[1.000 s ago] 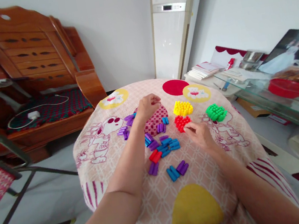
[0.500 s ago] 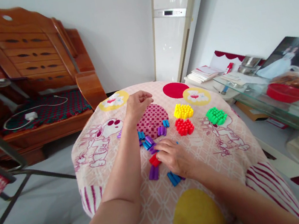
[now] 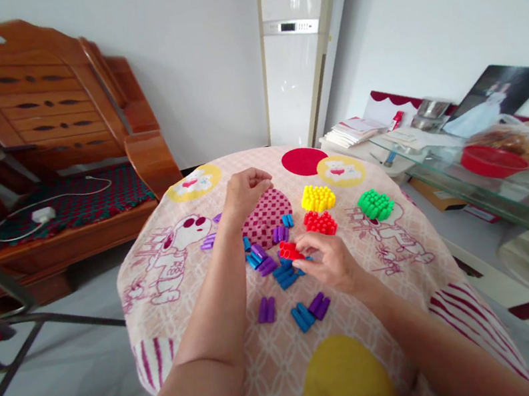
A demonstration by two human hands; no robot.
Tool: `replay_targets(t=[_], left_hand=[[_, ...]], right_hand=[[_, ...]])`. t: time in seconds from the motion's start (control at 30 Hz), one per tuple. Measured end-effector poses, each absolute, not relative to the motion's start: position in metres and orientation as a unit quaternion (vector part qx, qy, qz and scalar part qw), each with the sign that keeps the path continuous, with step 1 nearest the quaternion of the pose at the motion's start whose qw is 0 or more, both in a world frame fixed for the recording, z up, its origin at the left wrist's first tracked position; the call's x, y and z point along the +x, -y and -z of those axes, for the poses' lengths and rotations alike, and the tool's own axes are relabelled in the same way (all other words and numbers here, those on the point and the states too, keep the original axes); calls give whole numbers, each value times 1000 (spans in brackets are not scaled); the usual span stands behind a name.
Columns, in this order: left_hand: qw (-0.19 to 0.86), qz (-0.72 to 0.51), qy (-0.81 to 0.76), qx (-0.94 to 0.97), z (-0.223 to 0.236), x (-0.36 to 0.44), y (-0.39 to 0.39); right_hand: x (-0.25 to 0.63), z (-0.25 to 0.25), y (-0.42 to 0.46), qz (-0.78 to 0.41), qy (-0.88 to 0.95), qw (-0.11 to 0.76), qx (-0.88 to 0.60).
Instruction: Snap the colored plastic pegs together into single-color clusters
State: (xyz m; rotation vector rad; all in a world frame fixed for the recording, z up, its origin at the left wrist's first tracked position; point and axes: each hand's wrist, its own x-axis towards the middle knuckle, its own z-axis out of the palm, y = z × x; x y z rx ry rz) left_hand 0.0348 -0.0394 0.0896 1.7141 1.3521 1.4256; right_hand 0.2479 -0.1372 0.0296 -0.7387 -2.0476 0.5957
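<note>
A joined piece of red tube blocks (image 3: 290,252) is pinched in my right hand (image 3: 330,261), a little above the cloth and just nearer than the red cluster (image 3: 320,223). My left hand (image 3: 246,195) hovers over the checked purple circle, fingers loosely curled and nothing visible in them. Blue blocks (image 3: 285,274) lie below the red piece, partly covered by my right hand. Purple blocks (image 3: 266,310), a blue pair (image 3: 303,317) and a purple pair (image 3: 319,306) lie nearer me. More purple blocks (image 3: 209,242) lie left of my left forearm.
A yellow cluster (image 3: 318,198) and a green cluster (image 3: 376,204) stand on the patterned tablecloth (image 3: 254,375). At right is a glass shelf (image 3: 486,188) with a red bowl (image 3: 494,159). A wooden bench (image 3: 57,145) and a metal-legged chair (image 3: 5,316) are at left.
My right hand has lifted the red piece off the cloth and moved it up and right, uncovering blue and purple blocks. My left hand stays nearly in place. The view has shifted slightly.
</note>
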Motion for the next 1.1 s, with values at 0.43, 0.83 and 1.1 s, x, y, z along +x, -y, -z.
replay_targets(t=[0.43,0.83,1.1], left_hand=[[267,-501,-509,647,-91,41,42],[255,-479,-512,666,-86,43,39],[260,-481,-509,665,-86,43,39]], right_hand=[[355,-31,70,-69,747,384,-538],[329,4,35,-98,802,369,-460],[328,7,34,-172,706,400,-559]])
